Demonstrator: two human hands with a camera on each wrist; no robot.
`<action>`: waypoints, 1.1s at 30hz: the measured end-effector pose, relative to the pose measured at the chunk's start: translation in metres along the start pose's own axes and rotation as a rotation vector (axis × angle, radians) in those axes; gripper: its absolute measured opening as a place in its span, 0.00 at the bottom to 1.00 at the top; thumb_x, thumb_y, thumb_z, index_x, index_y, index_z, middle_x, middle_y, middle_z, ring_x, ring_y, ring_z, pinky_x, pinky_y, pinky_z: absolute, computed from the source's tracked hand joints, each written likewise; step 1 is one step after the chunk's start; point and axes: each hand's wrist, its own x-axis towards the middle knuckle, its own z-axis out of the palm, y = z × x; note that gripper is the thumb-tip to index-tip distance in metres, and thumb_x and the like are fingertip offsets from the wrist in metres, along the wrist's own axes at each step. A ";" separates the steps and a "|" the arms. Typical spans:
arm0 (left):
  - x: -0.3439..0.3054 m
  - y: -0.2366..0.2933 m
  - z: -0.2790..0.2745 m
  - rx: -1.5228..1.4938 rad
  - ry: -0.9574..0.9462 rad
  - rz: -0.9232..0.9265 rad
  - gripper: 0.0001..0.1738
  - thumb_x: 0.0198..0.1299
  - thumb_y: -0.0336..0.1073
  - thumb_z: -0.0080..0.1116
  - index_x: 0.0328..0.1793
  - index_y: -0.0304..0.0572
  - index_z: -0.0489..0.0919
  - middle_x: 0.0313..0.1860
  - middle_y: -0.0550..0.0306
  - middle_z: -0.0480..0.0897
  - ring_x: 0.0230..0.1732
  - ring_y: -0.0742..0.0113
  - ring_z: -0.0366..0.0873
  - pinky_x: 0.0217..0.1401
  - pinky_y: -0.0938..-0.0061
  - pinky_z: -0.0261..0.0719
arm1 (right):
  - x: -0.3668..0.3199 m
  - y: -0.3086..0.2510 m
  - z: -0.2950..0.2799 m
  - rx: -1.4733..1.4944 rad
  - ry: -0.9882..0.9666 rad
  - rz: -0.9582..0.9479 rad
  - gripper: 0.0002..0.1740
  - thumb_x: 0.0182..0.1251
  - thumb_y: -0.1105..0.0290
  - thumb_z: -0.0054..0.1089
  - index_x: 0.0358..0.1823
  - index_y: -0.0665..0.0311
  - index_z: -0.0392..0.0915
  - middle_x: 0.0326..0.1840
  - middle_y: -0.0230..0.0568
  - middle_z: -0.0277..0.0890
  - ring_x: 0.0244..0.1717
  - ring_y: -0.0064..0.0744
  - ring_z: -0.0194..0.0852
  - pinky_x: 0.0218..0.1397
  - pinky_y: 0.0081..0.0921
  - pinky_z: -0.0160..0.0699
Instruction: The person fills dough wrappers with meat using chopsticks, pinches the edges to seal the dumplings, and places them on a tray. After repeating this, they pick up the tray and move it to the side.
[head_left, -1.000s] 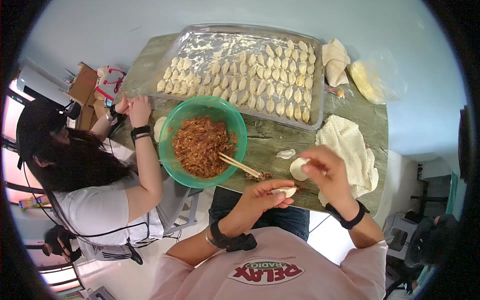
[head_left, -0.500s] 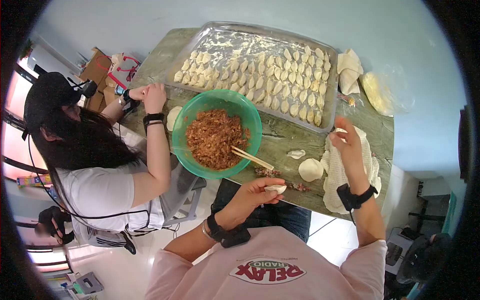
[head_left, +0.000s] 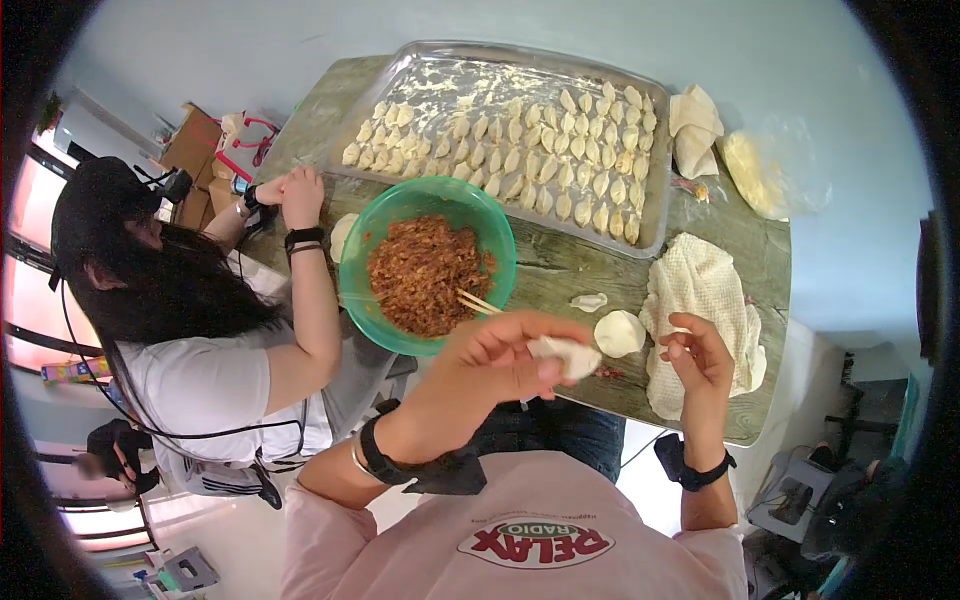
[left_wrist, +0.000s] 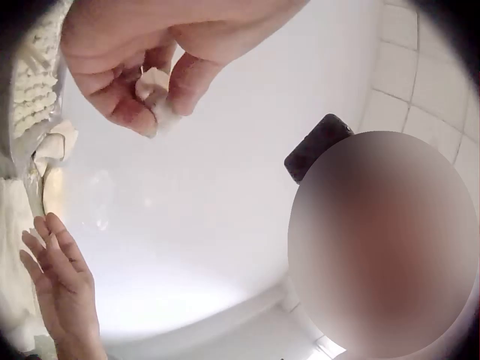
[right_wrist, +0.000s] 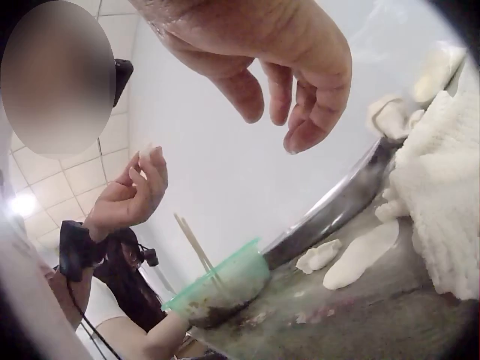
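Note:
In the head view my left hand [head_left: 480, 375] is lifted above the table's near edge, pinching a pale dumpling [head_left: 572, 355] between thumb and fingers. The left wrist view shows the same dumpling [left_wrist: 155, 94] at the fingertips, partly hidden by them. My right hand [head_left: 700, 365] hovers by the textured white cloth [head_left: 690, 275], its fingers loosely bent and holding nothing. To its left lies a round dough wrapper [head_left: 620, 334]. Beyond the wrapper rests a small folded piece of dough [head_left: 589, 301].
A green bowl [head_left: 507, 235] of brown minced filling stands left of centre, with chopsticks [head_left: 477, 301] in it. Behind is a floured metal tray [head_left: 655, 235] with rows of dumplings. Another person [head_left: 215, 370] sits at the left. A bag of yellowish stuff [head_left: 760, 175] lies far right.
My left hand has risen toward the head camera with the dumpling. The right hand has left the wrapper, moved out over the cloth, then come back nearer me.

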 end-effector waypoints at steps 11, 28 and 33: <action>0.016 -0.023 0.020 -0.285 0.046 -0.143 0.20 0.59 0.33 0.55 0.56 0.35 0.71 0.50 0.51 0.77 0.43 0.68 0.78 0.49 0.75 0.78 | -0.011 0.015 -0.014 0.152 0.016 0.112 0.10 0.61 0.75 0.55 0.44 0.68 0.75 0.38 0.35 0.76 0.36 0.22 0.73 0.43 0.19 0.71; -0.011 -0.060 -0.012 -0.337 -0.020 -0.126 0.18 0.61 0.35 0.52 0.55 0.36 0.72 0.47 0.51 0.78 0.42 0.71 0.76 0.45 0.77 0.75 | -0.069 0.037 -0.091 -0.151 0.243 0.157 0.13 0.62 0.69 0.54 0.45 0.68 0.74 0.39 0.36 0.76 0.38 0.26 0.73 0.44 0.21 0.70; -0.007 -0.088 -0.026 -0.406 -0.081 -0.185 0.18 0.60 0.34 0.52 0.56 0.37 0.72 0.47 0.53 0.78 0.41 0.73 0.76 0.46 0.77 0.74 | -0.067 0.109 -0.119 -1.025 0.799 -0.270 0.25 0.65 0.62 0.50 0.60 0.66 0.61 0.60 0.48 0.61 0.60 0.43 0.59 0.63 0.36 0.57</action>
